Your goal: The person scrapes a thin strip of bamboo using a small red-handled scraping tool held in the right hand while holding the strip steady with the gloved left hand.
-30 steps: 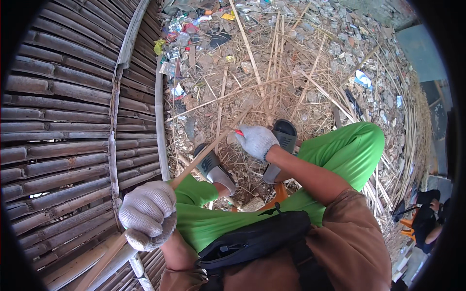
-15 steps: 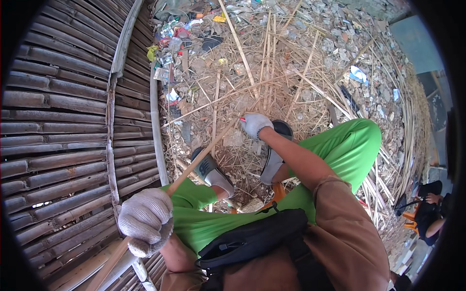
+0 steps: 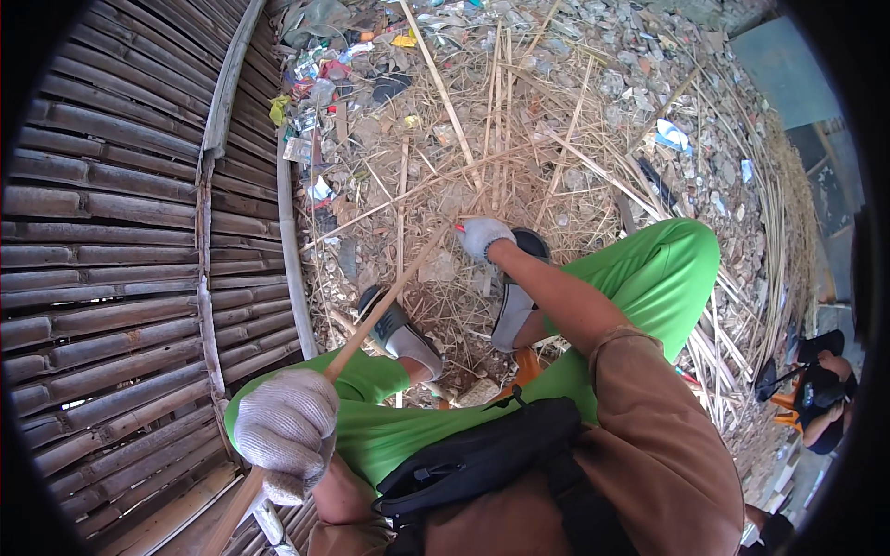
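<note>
A long, narrow bamboo strip (image 3: 386, 318) slants from the lower left up to the ground between my feet. My left hand (image 3: 287, 431), in a pale knitted glove, is closed round its near part above my left thigh. Beyond my shoes, my right hand (image 3: 485, 238), gloved too, is a fist at the strip's far end. A small red piece of something pokes out of that fist, against the strip; the rest of it is hidden by the fingers. Thin shavings (image 3: 473, 199) lie just past the right hand.
A slatted bamboo wall (image 3: 111, 278) runs along my left. Loose bamboo strips (image 3: 440, 88), straw and litter cover the ground ahead. I sit on something orange (image 3: 527, 369), with a black bag (image 3: 482, 454) at my waist. Another person (image 3: 823, 389) sits at the far right.
My left hand has shifted slightly right with the strip, and more of my left knee shows beside it. The right fist stays at the strip's far end. The whole view has shifted slightly.
</note>
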Demonstrator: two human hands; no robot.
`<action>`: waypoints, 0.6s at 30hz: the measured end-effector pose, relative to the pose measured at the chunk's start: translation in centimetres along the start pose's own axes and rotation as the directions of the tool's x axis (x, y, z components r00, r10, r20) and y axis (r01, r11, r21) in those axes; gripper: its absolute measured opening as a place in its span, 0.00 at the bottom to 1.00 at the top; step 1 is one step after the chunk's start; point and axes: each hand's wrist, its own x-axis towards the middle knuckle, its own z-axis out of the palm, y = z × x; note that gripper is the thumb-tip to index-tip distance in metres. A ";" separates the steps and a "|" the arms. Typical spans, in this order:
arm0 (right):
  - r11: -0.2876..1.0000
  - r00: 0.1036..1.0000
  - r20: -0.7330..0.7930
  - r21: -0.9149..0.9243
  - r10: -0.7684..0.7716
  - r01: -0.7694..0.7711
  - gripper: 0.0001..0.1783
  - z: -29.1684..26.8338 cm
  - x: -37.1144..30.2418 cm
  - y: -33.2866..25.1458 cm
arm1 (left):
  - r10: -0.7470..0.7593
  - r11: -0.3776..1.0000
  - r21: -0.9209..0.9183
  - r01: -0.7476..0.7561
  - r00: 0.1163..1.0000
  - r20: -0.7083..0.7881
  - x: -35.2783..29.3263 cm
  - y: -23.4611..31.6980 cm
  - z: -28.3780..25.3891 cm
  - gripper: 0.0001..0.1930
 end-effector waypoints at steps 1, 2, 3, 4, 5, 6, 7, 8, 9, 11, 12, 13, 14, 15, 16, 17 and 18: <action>1.000 1.000 0.001 0.000 -0.001 0.001 0.26 0.6 0.8 0.5 | 0.000 1.000 0.001 0.000 1.000 0.000 0.0 0.1 0.0 0.26; 0.999 0.999 -0.029 0.007 0.040 -0.040 0.26 1.0 1.7 1.6 | 0.004 1.000 -0.023 -0.003 1.000 0.013 0.0 -0.2 0.1 0.26; 0.997 0.995 -0.059 0.015 0.081 -0.081 0.27 1.3 2.4 2.8 | 0.008 0.999 -0.047 -0.007 1.000 0.026 0.2 -0.4 0.1 0.26; 0.997 0.996 -0.052 0.019 0.074 -0.073 0.27 1.3 2.8 2.8 | 0.001 0.999 -0.038 0.000 1.000 0.025 0.1 -0.3 -0.1 0.26; 0.996 0.996 -0.012 0.009 0.092 -0.092 0.27 1.3 3.1 2.9 | 0.000 0.999 -0.038 0.002 1.000 0.028 0.0 -0.2 -0.4 0.25; 0.994 0.993 0.026 -0.003 0.112 -0.112 0.27 1.2 3.4 3.0 | -0.002 0.999 -0.041 0.003 0.999 0.032 -0.1 -0.1 -0.5 0.25; 0.995 0.994 0.019 -0.004 0.104 -0.104 0.26 0.7 3.5 2.8 | -0.003 0.999 -0.036 0.004 1.000 0.027 0.0 -0.1 -0.4 0.25; 0.995 0.995 0.020 -0.006 0.103 -0.103 0.26 0.6 3.2 2.6 | -0.019 1.000 0.000 0.019 1.000 -0.023 0.1 0.0 -0.2 0.24; 0.997 0.997 0.041 -0.032 0.070 -0.069 0.26 0.4 2.8 2.5 | -0.032 0.999 0.031 0.035 0.997 -0.072 0.3 0.0 0.1 0.23; 0.997 0.998 0.054 -0.064 0.043 -0.039 0.27 -1.1 1.3 1.7 | -0.032 0.986 0.155 0.057 0.987 -0.161 1.1 0.1 0.7 0.21; 0.996 0.997 0.079 -0.090 -0.005 0.012 0.26 -1.8 0.4 0.5 | -0.017 0.976 0.207 0.062 0.978 -0.210 1.3 0.1 0.9 0.21; 0.991 0.993 0.105 -0.114 -0.054 0.066 0.26 -2.9 -1.1 -1.2 | -0.047 0.978 0.187 0.095 0.968 -0.246 1.1 0.5 0.9 0.21; 0.991 0.993 0.103 -0.118 -0.052 0.064 0.26 -3.8 -2.9 -2.9 | -0.044 0.979 0.185 0.092 0.968 -0.247 0.8 0.8 1.0 0.21; 0.992 0.990 0.093 -0.062 -0.102 0.108 0.26 -4.4 -4.8 -4.8 | -0.045 0.977 0.187 0.101 0.959 -0.281 0.6 0.8 1.3 0.22; 0.990 0.987 0.076 -0.011 -0.139 0.140 0.26 -4.9 -6.7 -5.9 | -0.047 0.979 0.175 0.106 0.948 -0.314 0.3 0.7 1.6 0.22; 0.991 0.989 0.069 -0.017 -0.133 0.134 0.26 -5.2 -8.3 -6.7 | 0.007 0.984 0.166 0.056 0.934 -0.357 0.1 0.5 2.0 0.19; 0.983 0.983 0.021 0.014 -0.182 0.182 0.26 -5.2 -9.7 -7.2 | 0.009 0.986 0.158 0.051 0.934 -0.357 0.2 0.3 2.5 0.19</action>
